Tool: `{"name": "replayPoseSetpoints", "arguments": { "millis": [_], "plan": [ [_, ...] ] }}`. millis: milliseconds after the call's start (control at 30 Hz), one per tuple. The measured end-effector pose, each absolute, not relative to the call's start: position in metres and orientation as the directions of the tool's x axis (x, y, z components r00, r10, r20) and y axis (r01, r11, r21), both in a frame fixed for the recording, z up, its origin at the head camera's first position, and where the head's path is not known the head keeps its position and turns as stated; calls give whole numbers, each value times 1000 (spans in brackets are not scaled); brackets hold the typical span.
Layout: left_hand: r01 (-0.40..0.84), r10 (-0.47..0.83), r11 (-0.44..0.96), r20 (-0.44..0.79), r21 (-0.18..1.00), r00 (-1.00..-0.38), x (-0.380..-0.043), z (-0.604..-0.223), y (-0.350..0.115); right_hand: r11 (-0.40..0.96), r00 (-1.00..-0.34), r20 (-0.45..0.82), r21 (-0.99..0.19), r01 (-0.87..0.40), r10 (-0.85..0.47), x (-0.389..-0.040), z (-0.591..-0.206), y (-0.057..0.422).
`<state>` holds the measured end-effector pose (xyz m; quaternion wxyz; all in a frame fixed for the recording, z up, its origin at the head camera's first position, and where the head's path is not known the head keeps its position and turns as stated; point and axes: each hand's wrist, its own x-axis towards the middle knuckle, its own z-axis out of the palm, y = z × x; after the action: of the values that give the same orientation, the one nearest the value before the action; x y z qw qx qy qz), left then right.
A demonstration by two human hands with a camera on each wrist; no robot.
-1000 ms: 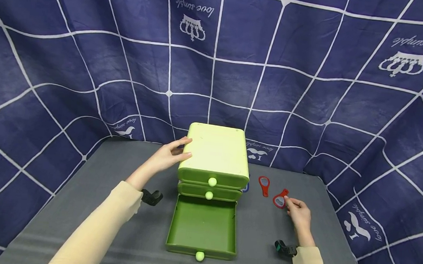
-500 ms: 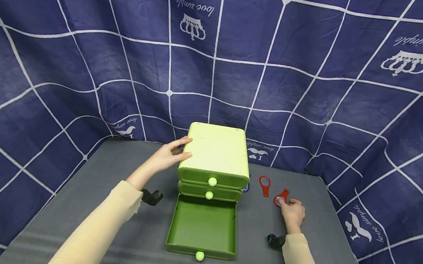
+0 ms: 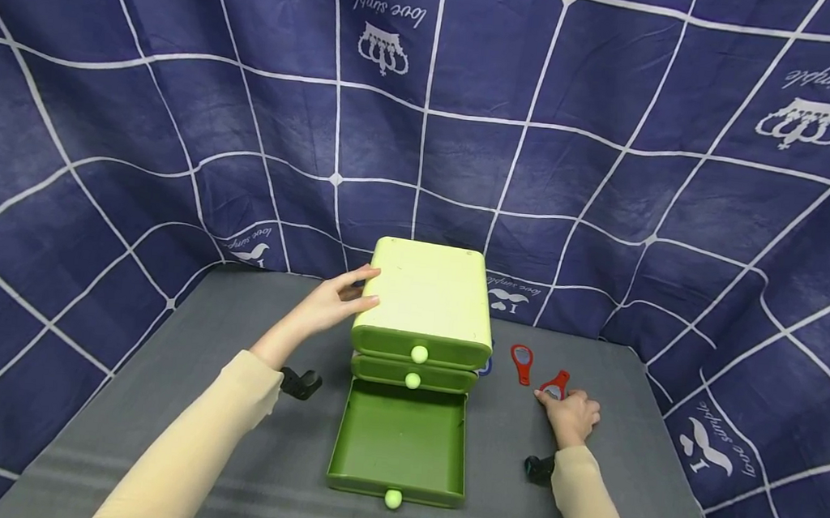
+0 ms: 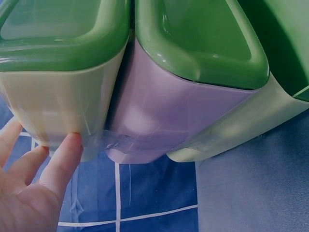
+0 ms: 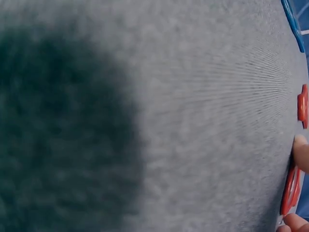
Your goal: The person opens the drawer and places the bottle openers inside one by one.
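A small stacked drawer cabinet (image 3: 430,293) has a pale yellow-green top and green drawer fronts. My left hand (image 3: 331,303) rests against its upper left side, fingers spread; the left wrist view shows the fingertips (image 4: 73,140) on the cream top casing. The bottom drawer (image 3: 400,445) is pulled out, bare inside. On the right, my right hand (image 3: 572,418) holds the round end of a flat red paddle-shaped tool (image 3: 557,382) with a silvery middle, thumb (image 5: 300,153) on one side and fingertips on the other. The hand partly hides it.
Another red paddle-shaped tool (image 3: 521,363) lies on the grey cloth (image 3: 501,461) between cabinet and right hand. Beside the cabinet's right side a blue-rimmed thing (image 3: 485,367) shows in part. A blue checked curtain (image 3: 467,149) surrounds the table's back and sides.
My right hand has moved slightly left and in over the red tool, its thumb crossing to the tool's left side. My left hand and the cabinet stay as they were.
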<state>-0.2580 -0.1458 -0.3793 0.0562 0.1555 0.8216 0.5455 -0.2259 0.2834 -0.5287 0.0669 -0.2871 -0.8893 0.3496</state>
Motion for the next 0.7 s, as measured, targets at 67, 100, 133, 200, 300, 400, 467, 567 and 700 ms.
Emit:
{"name": "replayPoseSetpoints", "arguments": {
  "millis": [67, 100, 133, 200, 300, 400, 467, 567, 700],
  "plan": [
    [196, 318, 360, 77, 912, -945, -258, -379, -146, 590, -828, -94, -657, 469, 553, -228, -527, 285],
    [195, 318, 362, 76, 912, -945, -258, -379, -146, 589, -828, -103, -654, 474, 551, -228, -526, 285],
    [195, 319, 363, 75, 911, -945, -258, -379, -146, 586, -827, -115, -651, 481, 551, -229, -525, 286],
    [198, 321, 364, 77, 910, -944, -258, -379, -146, 587, -824, -137, -639, 497, 549, -231, -524, 288],
    [198, 322, 361, 78, 911, -943, -259, -379, -147, 591, -821, -170, -616, 521, 546, -233, -522, 289],
    [197, 324, 359, 77, 912, -943, -259, -379, -147, 584, -815, -197, -609, 538, 545, -235, -522, 288],
    [195, 322, 358, 75, 913, -944, -259, -380, -148, 586, -813, -199, -602, 542, 548, -235, -521, 287],
    [197, 326, 358, 76, 913, -942, -259, -380, -147, 592, -802, -184, -585, 554, 568, -235, -522, 286],
    [203, 330, 359, 80, 911, -941, -258, -379, -147, 575, -787, -165, -597, 560, 594, -234, -522, 283]
  ]
}}
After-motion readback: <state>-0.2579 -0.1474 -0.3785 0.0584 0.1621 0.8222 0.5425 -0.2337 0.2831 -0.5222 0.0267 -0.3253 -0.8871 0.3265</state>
